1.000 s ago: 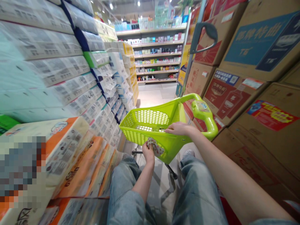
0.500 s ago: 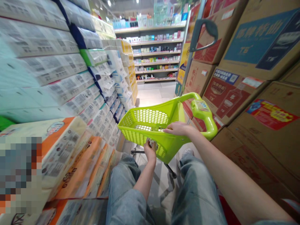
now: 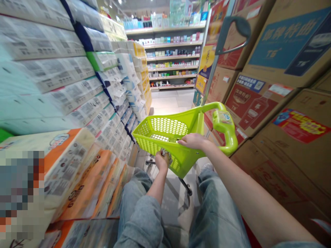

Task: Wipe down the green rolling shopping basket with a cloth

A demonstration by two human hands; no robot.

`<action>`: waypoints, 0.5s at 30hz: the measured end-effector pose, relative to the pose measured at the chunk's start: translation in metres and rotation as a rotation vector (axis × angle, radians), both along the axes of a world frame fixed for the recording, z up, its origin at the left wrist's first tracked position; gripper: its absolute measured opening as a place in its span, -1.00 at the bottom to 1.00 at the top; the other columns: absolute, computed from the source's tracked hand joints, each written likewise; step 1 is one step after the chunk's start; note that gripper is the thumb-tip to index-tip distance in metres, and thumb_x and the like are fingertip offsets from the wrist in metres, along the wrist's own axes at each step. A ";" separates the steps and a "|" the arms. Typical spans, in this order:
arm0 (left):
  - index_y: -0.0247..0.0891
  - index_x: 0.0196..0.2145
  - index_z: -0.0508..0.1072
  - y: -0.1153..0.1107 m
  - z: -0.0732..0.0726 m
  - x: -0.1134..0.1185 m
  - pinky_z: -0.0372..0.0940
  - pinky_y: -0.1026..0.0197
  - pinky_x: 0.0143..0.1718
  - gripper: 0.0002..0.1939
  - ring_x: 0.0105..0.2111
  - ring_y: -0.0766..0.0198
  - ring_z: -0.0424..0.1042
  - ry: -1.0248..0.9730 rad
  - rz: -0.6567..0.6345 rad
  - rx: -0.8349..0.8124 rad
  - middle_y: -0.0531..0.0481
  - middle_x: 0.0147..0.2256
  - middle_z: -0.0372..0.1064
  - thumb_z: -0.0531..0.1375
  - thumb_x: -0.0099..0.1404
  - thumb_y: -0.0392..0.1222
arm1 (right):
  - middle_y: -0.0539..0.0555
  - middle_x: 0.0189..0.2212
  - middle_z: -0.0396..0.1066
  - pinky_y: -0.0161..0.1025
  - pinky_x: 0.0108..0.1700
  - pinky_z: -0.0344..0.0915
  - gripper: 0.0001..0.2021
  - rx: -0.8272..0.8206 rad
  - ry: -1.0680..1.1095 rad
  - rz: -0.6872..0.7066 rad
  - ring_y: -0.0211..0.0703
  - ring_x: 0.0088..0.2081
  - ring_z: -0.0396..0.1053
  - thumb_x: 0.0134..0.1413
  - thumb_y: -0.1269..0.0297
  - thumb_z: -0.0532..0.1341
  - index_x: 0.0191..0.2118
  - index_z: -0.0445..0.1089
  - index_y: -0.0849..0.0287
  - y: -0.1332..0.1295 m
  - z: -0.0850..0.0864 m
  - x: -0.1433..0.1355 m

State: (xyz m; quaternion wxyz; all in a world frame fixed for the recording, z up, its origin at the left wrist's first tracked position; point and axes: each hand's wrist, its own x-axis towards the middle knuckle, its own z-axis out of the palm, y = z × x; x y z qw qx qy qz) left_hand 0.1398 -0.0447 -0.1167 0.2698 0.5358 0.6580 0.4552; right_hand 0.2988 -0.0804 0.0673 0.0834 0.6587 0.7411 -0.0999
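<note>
A lime-green plastic shopping cart with perforated basket walls stands angled between my knees. My right hand is closed over the basket's near rim, its fingertips reaching inside. Lower and to the left, my left hand is closed around a crumpled greyish-white cloth, pressed to the outer face of the near wall. Part of the cloth is covered by my fingers. The cart's thick looped handle is to the right of both hands, touched by neither.
Stacked tissue packs line the left side, with orange-and-cream packs close by my left leg. Cardboard cartons rise on the right, beside a metal pole with a grey handle. Shelves of small goods stand across the aisle's far end.
My left hand has slid a little left and up along the basket wall with the cloth. My right hand has shifted slightly left on the rim. The cart has turned very slightly.
</note>
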 end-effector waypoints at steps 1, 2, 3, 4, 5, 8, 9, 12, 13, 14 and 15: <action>-0.28 -0.50 0.42 0.001 -0.001 -0.001 0.14 0.20 -0.38 -0.92 -0.45 0.15 0.36 -0.016 -0.007 -0.005 -0.09 -0.52 0.37 0.22 -0.03 -0.25 | 0.25 -0.12 0.47 -0.20 -0.17 0.27 -0.39 0.005 0.000 0.003 0.04 -0.09 0.41 0.20 -0.08 -0.19 -0.14 0.49 0.18 0.000 -0.001 -0.001; -0.28 -0.51 0.41 0.001 -0.003 -0.003 0.14 0.20 -0.38 -0.92 -0.46 0.17 0.35 -0.046 -0.011 -0.011 -0.06 -0.53 0.36 0.22 -0.04 -0.26 | 0.25 -0.12 0.47 -0.20 -0.17 0.27 -0.40 0.010 0.001 0.008 0.04 -0.09 0.40 0.20 -0.08 -0.19 -0.14 0.49 0.18 0.000 -0.001 -0.001; -0.28 -0.52 0.40 0.000 -0.006 -0.004 0.15 0.22 -0.39 -0.93 -0.47 0.19 0.34 -0.088 -0.010 -0.018 -0.04 -0.54 0.36 0.22 -0.04 -0.27 | 0.24 -0.12 0.47 -0.20 -0.18 0.28 -0.40 0.012 0.003 0.013 0.04 -0.09 0.40 0.20 -0.08 -0.19 -0.14 0.49 0.18 0.000 -0.002 -0.002; -0.27 -0.53 0.39 -0.003 -0.009 -0.005 0.15 0.23 -0.40 -0.94 -0.48 0.21 0.33 -0.143 -0.002 -0.026 -0.01 -0.55 0.35 0.21 -0.04 -0.27 | 0.24 -0.12 0.47 -0.19 -0.18 0.28 -0.40 0.012 0.007 0.019 0.05 -0.09 0.41 0.20 -0.08 -0.19 -0.15 0.49 0.17 0.000 -0.003 -0.002; -0.27 -0.53 0.38 -0.006 -0.013 -0.005 0.15 0.25 -0.40 -0.95 -0.48 0.23 0.32 -0.217 0.008 -0.043 0.01 -0.56 0.33 0.20 -0.03 -0.26 | 0.24 -0.13 0.47 -0.19 -0.18 0.28 -0.40 0.010 0.012 0.025 0.05 -0.10 0.41 0.20 -0.08 -0.19 -0.15 0.49 0.17 0.000 -0.003 -0.001; -0.29 -0.52 0.35 -0.023 -0.027 -0.001 0.18 0.28 -0.44 -0.89 -0.50 0.28 0.31 -0.440 -0.001 -0.135 0.04 -0.56 0.32 0.18 0.00 -0.19 | 0.25 -0.14 0.48 -0.19 -0.20 0.28 -0.39 -0.002 0.021 0.030 0.05 -0.11 0.42 0.19 -0.10 -0.19 -0.16 0.49 0.18 0.001 -0.003 -0.001; -0.30 -0.50 0.35 -0.028 -0.031 0.001 0.19 0.28 -0.45 -0.86 -0.51 0.29 0.32 -0.502 -0.026 -0.168 0.04 -0.55 0.33 0.19 -0.01 -0.17 | 0.25 -0.14 0.48 -0.19 -0.20 0.28 -0.39 -0.008 0.020 0.028 0.05 -0.12 0.42 0.19 -0.10 -0.19 -0.15 0.49 0.18 0.001 -0.002 -0.001; -0.32 -0.43 0.34 -0.041 -0.038 0.010 0.22 0.30 -0.48 -0.74 -0.54 0.33 0.33 -0.650 -0.092 -0.216 0.04 -0.52 0.34 0.25 -0.04 -0.09 | 0.26 -0.13 0.47 -0.19 -0.19 0.28 -0.40 -0.016 0.014 0.026 0.05 -0.11 0.42 0.19 -0.08 -0.18 -0.13 0.48 0.19 0.000 0.001 -0.003; -0.31 -0.42 0.33 -0.042 -0.038 0.013 0.22 0.31 -0.50 -0.71 -0.56 0.35 0.32 -0.694 -0.105 -0.224 0.05 -0.53 0.33 0.26 -0.05 -0.07 | 0.25 -0.13 0.47 -0.19 -0.19 0.28 -0.41 -0.018 0.012 0.028 0.05 -0.11 0.42 0.20 -0.07 -0.17 -0.12 0.48 0.19 -0.001 0.002 -0.004; -0.30 -0.42 0.31 -0.043 -0.038 0.016 0.20 0.32 -0.53 -0.69 -0.59 0.37 0.30 -0.721 -0.114 -0.231 0.08 -0.55 0.31 0.27 -0.05 -0.05 | 0.25 -0.13 0.47 -0.19 -0.19 0.28 -0.41 -0.020 0.012 0.030 0.05 -0.11 0.42 0.20 -0.07 -0.17 -0.11 0.48 0.19 -0.001 0.003 -0.004; -0.29 -0.42 0.29 -0.042 -0.037 0.019 0.18 0.33 -0.57 -0.68 -0.63 0.39 0.27 -0.728 -0.118 -0.238 0.10 -0.58 0.28 0.27 -0.05 -0.04 | 0.25 -0.13 0.47 -0.19 -0.18 0.28 -0.42 -0.022 0.011 0.031 0.05 -0.11 0.42 0.20 -0.06 -0.17 -0.11 0.48 0.19 -0.002 0.003 -0.005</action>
